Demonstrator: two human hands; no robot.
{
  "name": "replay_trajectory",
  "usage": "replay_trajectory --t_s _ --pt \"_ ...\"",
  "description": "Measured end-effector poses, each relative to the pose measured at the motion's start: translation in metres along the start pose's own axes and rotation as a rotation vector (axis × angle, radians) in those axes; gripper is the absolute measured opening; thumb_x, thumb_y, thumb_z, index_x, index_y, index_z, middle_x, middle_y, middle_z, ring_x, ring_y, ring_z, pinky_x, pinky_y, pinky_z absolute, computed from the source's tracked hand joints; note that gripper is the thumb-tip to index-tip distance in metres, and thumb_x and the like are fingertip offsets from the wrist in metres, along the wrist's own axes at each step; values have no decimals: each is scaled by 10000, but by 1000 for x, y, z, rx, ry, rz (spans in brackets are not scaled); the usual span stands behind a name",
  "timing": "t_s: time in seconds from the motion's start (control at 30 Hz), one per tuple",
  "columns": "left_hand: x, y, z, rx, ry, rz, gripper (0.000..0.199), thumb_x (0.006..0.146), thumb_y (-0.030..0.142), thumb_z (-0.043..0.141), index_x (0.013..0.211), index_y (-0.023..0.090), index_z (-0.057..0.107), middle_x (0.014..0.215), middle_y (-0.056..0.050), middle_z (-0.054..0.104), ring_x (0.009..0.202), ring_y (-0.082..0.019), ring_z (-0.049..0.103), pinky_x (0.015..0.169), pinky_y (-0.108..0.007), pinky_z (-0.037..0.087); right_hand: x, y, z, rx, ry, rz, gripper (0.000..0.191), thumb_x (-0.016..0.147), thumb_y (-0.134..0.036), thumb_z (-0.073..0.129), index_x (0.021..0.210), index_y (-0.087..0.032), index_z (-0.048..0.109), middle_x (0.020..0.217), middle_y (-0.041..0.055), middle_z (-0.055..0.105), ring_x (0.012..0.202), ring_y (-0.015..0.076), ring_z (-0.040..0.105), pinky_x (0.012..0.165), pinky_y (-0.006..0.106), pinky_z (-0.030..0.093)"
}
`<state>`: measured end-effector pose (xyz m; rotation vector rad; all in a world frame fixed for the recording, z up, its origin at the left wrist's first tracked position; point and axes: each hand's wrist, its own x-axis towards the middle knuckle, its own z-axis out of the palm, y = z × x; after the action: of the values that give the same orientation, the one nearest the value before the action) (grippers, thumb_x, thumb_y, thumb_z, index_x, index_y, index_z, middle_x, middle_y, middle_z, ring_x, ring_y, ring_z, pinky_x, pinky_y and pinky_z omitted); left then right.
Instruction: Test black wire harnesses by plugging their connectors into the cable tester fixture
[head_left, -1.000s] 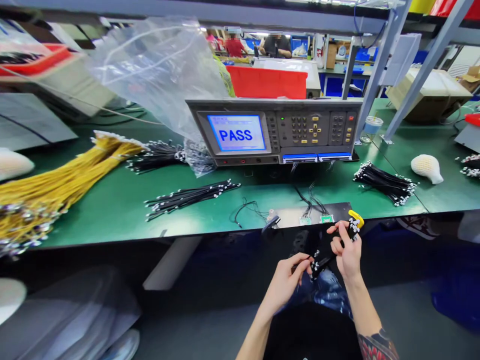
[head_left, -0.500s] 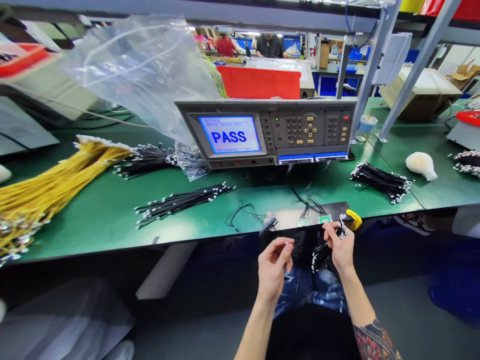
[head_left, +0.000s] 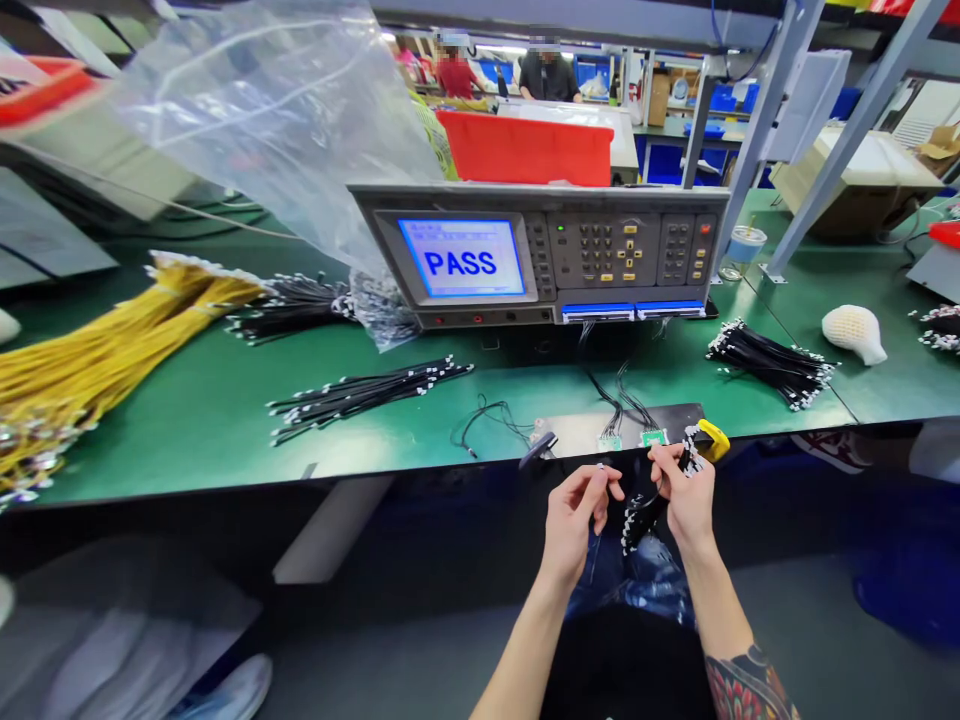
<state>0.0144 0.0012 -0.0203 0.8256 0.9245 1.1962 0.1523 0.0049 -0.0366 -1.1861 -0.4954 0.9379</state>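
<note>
My left hand (head_left: 576, 515) pinches the small white end of a black cable just off the bench edge, below a green connector board (head_left: 610, 443). Most of that cable is too thin to make out. My right hand (head_left: 686, 500) is closed round black cables (head_left: 641, 515) with white connectors, which hang over my lap. Its fingertips are at the lower edge of a second green board (head_left: 654, 438); whether a plug sits in it is hidden. Black leads (head_left: 611, 400) run from both boards up to the grey tester (head_left: 630, 262), whose screen (head_left: 461, 262) reads PASS.
Loose black cables (head_left: 367, 398) lie left on the green bench (head_left: 420, 440), with yellow cable bundles (head_left: 135, 350) farther left. Another black bundle (head_left: 772, 365) lies right. A yellow-handled tool (head_left: 712, 440) and a dark clamp-like piece (head_left: 538, 450) flank the boards. A red bin (head_left: 525, 148) stands behind the tester.
My left hand has moved right and slightly up, nearer the boards and my right hand. My right hand stays by the right board. The view has shifted slightly; the screen still reads PASS.
</note>
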Motion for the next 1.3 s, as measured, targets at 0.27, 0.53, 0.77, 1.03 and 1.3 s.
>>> replay_trajectory --t_s 0.27,0.53,0.77,1.03,1.3 --pt "12 -7 8 155 60 13 447 743 585 841 778 140 805 561 11 606 422 -42 303 410 -197 183 -4 5 8 33 82 -54 437 681 -539 895 687 -155 686 488 -9 607 385 61 320 383 237 165" --pt "19 -11 11 254 146 96 289 785 444 771 687 173 786 518 13 597 477 -117 467 476 -240 333 -4 7 4 40 47 -43 442 690 -539 903 722 -141 713 513 5 637 386 54 308 380 238 157" --pt "20 -7 10 293 102 104 276 787 430 765 678 178 798 523 -3 629 514 -146 534 520 -255 393 -4 7 2 44 28 -34 423 709 -521 904 726 -139 721 526 7 641 394 54 311 391 237 161" --pt "19 -7 10 273 148 110 263 800 415 767 688 180 797 530 7 627 515 -141 537 549 -258 425 -4 10 0 32 22 -28 431 722 -527 901 743 -137 720 536 5 646 404 61 320 396 239 177" --pt "20 -4 10 296 127 101 272 784 431 764 690 178 804 539 -4 630 528 -151 536 540 -265 411 -2 15 -3 9 7 -45 427 761 -527 885 773 -133 719 553 12 655 413 62 328 397 231 187"
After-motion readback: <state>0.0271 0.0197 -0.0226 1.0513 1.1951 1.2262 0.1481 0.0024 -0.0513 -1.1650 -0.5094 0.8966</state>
